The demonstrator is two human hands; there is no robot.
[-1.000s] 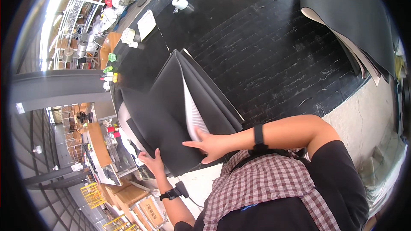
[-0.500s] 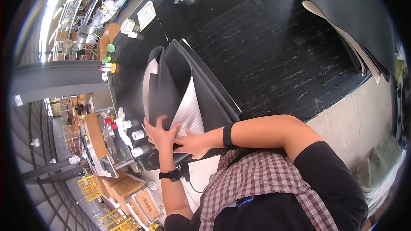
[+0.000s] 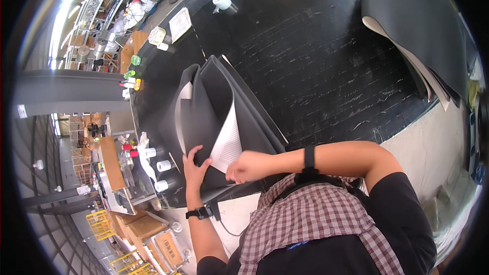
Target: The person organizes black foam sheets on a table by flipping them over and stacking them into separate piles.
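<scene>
A large dark grey sheet [image 3: 201,122] lies folded in loose layers on the black table, with pale parts of its underside showing. My left hand [image 3: 196,170] rests on its near part, thumb and fingers spread. Close by on the right, my right hand [image 3: 249,166] is over the near end of a white striped strip [image 3: 227,142] between the folds. Its fingers are curled and somewhat blurred; whatever may be in them is hidden.
Several white rolls [image 3: 163,165] stand along the table's left edge. Another white roll [image 3: 221,1] and a pale tray [image 3: 180,25] sit farther off. More dark sheets [image 3: 417,25] with pale undersides drape over the right side. Cardboard boxes [image 3: 165,249] are at the lower left.
My right hand has shifted right, away from my left, and its fingers have gone from stretched to curled. My left hand stays on the sheet. The whole view has shifted slightly.
</scene>
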